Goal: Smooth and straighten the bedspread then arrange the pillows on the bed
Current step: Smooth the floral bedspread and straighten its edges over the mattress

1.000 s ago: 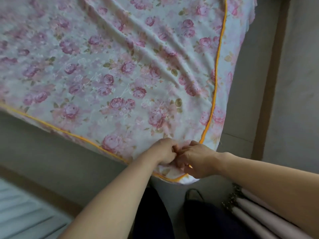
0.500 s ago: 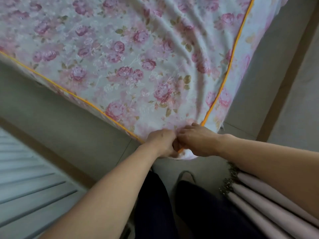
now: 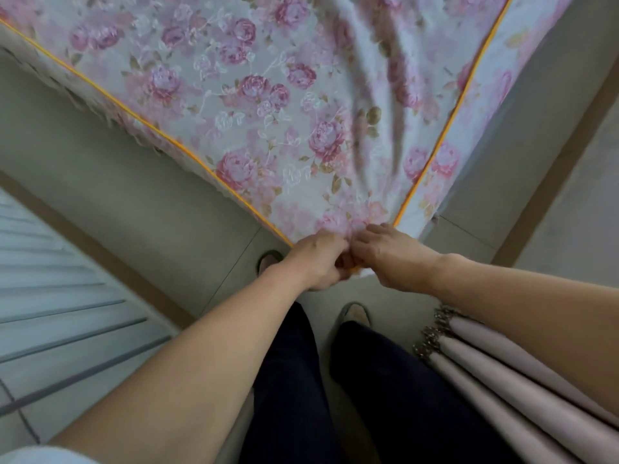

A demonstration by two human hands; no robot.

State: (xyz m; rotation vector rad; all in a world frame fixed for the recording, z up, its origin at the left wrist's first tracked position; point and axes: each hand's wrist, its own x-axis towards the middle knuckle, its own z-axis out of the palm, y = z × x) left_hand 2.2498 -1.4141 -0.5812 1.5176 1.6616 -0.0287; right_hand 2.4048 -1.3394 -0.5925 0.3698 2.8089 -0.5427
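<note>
Both hands have kept their grip on the near corner of the pink rose-patterned bedspread with orange piping. Left hand and right hand, fingers curled, pinch the fabric together. Long creases run from the corner; pulling unevenly could deepen them.
</note>
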